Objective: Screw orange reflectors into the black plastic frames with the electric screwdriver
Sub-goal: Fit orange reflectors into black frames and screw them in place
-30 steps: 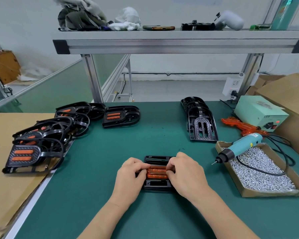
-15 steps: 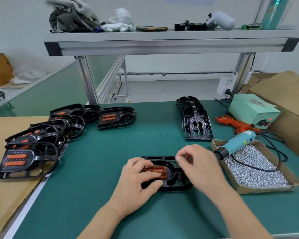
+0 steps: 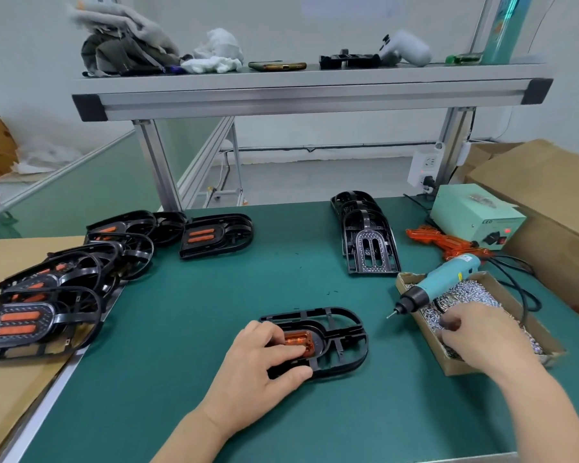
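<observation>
A black plastic frame (image 3: pixel 340 332) lies flat on the green mat in front of me, with an orange reflector (image 3: pixel 298 340) seated in its left half. My left hand (image 3: pixel 259 362) rests on the frame, fingers pressing the reflector and thumb against the frame's near edge. My right hand (image 3: pixel 475 335) reaches into the cardboard box of screws (image 3: pixel 425 329), fingers curled down into the pile; what they pinch is hidden. The teal electric screwdriver (image 3: pixel 438 284) lies on the box's far corner, tip pointing left, untouched.
Finished frames with reflectors (image 3: pixel 44 295) are stacked at the left. One finished frame (image 3: pixel 214 235) lies apart, further back. Bare black frames (image 3: pixel 365 235) stand at the back right, beside loose orange reflectors (image 3: pixel 445 242) and a green power supply (image 3: pixel 475 212). A metal shelf (image 3: pixel 308 91) spans overhead.
My right hand left the frame and moved right into the screw box. The left hand stayed on the reflector and frame, which was turned so its rounded end points right.
</observation>
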